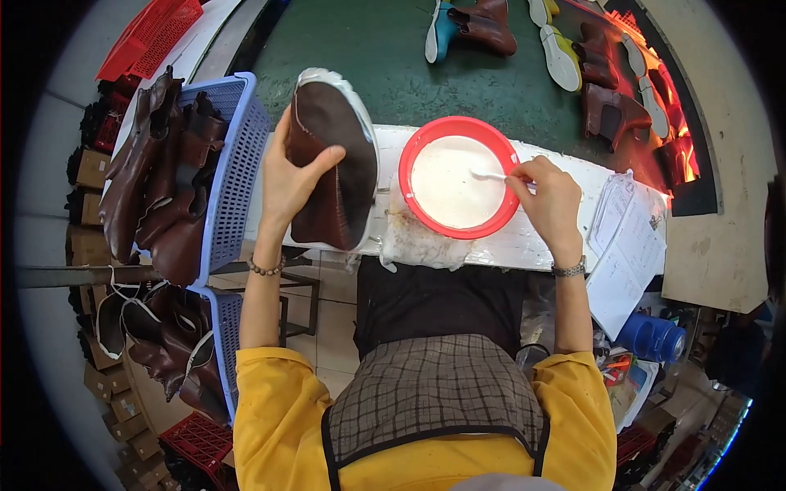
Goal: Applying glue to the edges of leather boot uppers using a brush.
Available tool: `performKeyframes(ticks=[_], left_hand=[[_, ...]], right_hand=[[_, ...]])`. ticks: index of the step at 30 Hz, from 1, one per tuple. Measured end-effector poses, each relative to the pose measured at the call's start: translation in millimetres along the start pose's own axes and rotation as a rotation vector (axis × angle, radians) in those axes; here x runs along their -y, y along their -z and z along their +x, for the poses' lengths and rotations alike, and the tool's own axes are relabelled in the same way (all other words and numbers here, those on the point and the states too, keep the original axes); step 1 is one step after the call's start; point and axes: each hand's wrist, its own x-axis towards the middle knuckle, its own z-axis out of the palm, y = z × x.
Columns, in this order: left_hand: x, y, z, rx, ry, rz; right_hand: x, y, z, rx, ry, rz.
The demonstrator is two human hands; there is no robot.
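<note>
My left hand [299,174] grips a brown leather boot [327,155] by its left side, thumb across the front and fingers out of sight behind it. The boot stands on end, with a thick white edge along its top and right side. Just right of it, a red bowl [407,192] of milky white liquid [450,184] sits on the work surface. Over the bowl's right rim, my right hand [550,200] pinches a thin brush-like tool [489,175] coated in white, its tip at the liquid. The tool's far end is hidden by the fingers.
Blue baskets [233,180] of brown boot uppers [143,172] stand at the left. Several boots [610,114] with white-soled lasts lie on the green conveyor [360,49], near a glowing orange heater [684,147] at the far right. Written papers [626,254] hang at the table's right.
</note>
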Motion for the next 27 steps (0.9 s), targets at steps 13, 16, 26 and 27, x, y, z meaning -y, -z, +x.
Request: performKeyframes(ticks=[13,16,26,27], left_hand=[[39,0,-93,0.178,-0.092,0.882],[46,-4,-94,0.118,-0.125,0.828],[10,-11,-90,-0.05,-0.311,0.617],[2,-13,-90,0.009,-0.355,0.603]], right_hand=[[-5,6,-16,0.009,-0.153,0.014],[-8,5,-20,-0.023,-0.207,0.147],[11,4,-22,-0.146,-0.193,0.49],[22,3,-20,-0.12,-0.15,0.568]])
